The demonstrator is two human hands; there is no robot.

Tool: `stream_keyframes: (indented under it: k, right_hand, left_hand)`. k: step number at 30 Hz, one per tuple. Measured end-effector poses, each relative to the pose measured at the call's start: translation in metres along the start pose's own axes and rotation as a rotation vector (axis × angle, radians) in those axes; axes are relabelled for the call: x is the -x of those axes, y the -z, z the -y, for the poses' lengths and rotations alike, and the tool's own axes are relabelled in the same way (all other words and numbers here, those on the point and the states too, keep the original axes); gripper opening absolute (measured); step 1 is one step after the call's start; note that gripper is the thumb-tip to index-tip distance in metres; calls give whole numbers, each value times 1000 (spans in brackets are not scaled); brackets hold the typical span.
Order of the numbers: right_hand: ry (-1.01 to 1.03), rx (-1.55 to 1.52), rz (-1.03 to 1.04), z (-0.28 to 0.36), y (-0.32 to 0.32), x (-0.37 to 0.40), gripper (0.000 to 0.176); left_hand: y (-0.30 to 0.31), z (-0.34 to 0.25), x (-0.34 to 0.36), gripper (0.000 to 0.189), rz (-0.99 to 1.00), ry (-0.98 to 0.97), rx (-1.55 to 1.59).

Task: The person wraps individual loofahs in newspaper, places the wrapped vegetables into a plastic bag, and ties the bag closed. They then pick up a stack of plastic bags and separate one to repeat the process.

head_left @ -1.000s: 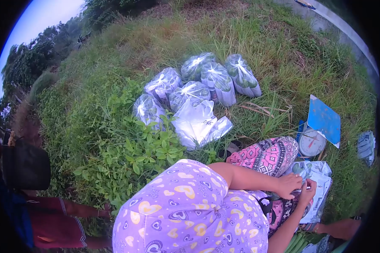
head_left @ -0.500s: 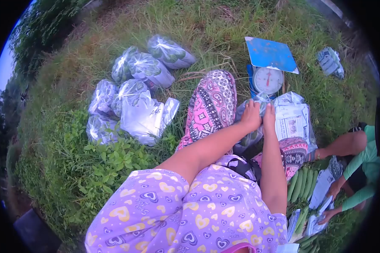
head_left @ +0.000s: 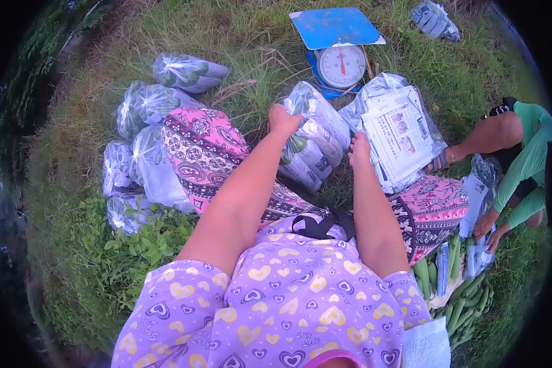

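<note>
A clear plastic bag (head_left: 322,134) holds newspaper-wrapped bundles with green produce showing at its left side. It sits tilted on the grass between my knees. My left hand (head_left: 284,121) is closed on the bag's upper left edge. My right hand (head_left: 359,148) is apart from my left, in the gap between this bag and another plastic bag with a stack of newspaper sheets (head_left: 398,138). Its fingers are loosely bent and apart, and nothing shows in them. Just beyond both bags stands a dial scale (head_left: 342,66) with a blue tray (head_left: 337,29).
Several filled plastic bags (head_left: 190,72) stand on the grass at left, partly behind my knee. One more wrapped bag (head_left: 435,20) lies at the far right. A co-worker in green sleeves (head_left: 521,184) handles newspaper at right, beside long green vegetables (head_left: 469,306).
My hands were together at the bag's neck and are now apart, the left one still on the bag. The bag shows more fully. My view has shifted, and the co-worker's hands have moved.
</note>
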State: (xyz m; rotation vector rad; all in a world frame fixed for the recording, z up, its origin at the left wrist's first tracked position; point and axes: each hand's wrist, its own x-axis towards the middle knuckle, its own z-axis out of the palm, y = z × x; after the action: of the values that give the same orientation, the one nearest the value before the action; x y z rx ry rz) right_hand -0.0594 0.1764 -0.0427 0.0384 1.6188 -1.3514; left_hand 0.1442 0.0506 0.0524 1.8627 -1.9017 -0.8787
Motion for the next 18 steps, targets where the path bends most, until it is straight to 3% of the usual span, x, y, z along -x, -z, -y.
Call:
stream_keyframes:
  k: [3,6,7,10,14,18]
  right_hand:
    - [-41,146,-70,-37,40,-40,63]
    - [-13,199,-71,-29,46,-48,63]
    - [51,202,-107,-3,31,-10,53]
    - [-52,298,114,-15,29,-25,70]
    - [-444,255,99,-37,14,7,74]
    - [-510,134,184,-54,33,-9,76]
  left_hand:
    - [2,-3,7,59,46,42,-35]
    - [13,-13,11,60,81,43,-107]
    - [12,-13,9,60,87,29,-129]
    - [10,-17,9,55,154,-87,-192]
    - [-10,-37,22,45,237,-244,-67]
    - [-25,-64,41,30,176,-409,-130]
